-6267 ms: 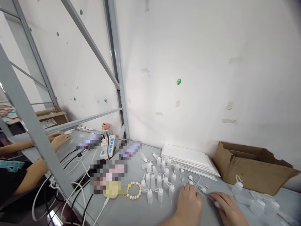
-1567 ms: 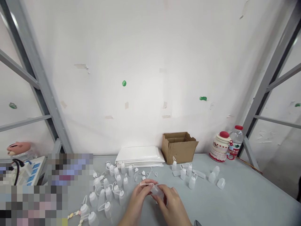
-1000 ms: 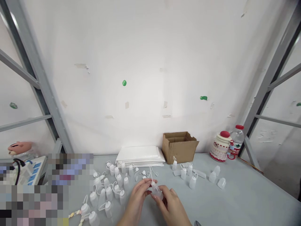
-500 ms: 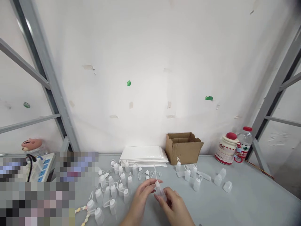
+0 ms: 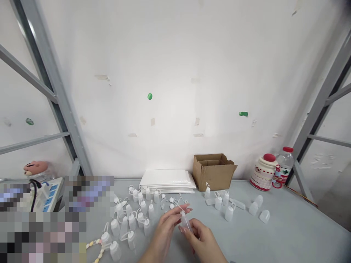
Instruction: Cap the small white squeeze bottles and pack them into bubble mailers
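1 small white bottle (image 5: 187, 224) is held just above the table (image 5: 285, 233), its body pinched by the right hand (image 5: 203, 243) and its nozzle cap (image 5: 182, 213) by the left hand (image 5: 163, 233). Capping appears to be in hand; straight alignment and a firm press are called for next.

1. No word, brand or number could be read anywhere in the view.
2. The water bottle (image 5: 284, 162) carried a red-and-white label (its lettering was too small to make out).
3. The red-lidded mug (image 5: 264, 174) bore a pattern, and no letters could be told on it.
4. The small bottle (image 5: 184, 218) was too small in view for any marking to be told.
5. Pixelated patches at the lower left hid whatever stood there.
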Available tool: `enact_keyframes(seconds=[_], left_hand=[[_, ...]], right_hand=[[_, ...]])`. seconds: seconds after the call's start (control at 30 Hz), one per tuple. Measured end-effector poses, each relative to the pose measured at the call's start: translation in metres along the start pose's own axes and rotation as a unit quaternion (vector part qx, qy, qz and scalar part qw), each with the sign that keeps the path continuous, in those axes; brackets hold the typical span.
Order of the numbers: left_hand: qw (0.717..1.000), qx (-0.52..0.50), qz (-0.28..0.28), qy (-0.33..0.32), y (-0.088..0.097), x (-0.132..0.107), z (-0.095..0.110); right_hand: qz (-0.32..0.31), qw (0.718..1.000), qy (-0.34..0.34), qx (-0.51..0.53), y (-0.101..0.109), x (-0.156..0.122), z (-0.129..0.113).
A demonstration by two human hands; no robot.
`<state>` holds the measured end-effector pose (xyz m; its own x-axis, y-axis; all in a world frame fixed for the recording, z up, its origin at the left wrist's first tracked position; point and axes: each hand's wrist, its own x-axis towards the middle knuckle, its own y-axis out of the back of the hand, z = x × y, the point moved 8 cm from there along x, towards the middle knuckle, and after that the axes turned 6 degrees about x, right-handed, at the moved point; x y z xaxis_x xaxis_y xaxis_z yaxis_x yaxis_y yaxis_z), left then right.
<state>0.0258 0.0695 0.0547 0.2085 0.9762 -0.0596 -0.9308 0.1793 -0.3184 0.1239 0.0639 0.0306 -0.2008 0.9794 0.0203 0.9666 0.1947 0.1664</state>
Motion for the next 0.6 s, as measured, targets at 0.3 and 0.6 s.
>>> enact_keyframes(seconds=[0.3, 0.6], left_hand=[[0.995, -0.087, -0.006, 0.045, -0.002, -0.004, -0.008], [0.985, -0.142, -0.025, 0.096, -0.009, -0.004, -0.017]], right_hand=[[-0.022, 0.997, -0.019, 0.073, -0.006, 0.003, 0.010], [-0.009, 0.996, -0.023, 0.088, -0.008, -0.001, 0.005]])
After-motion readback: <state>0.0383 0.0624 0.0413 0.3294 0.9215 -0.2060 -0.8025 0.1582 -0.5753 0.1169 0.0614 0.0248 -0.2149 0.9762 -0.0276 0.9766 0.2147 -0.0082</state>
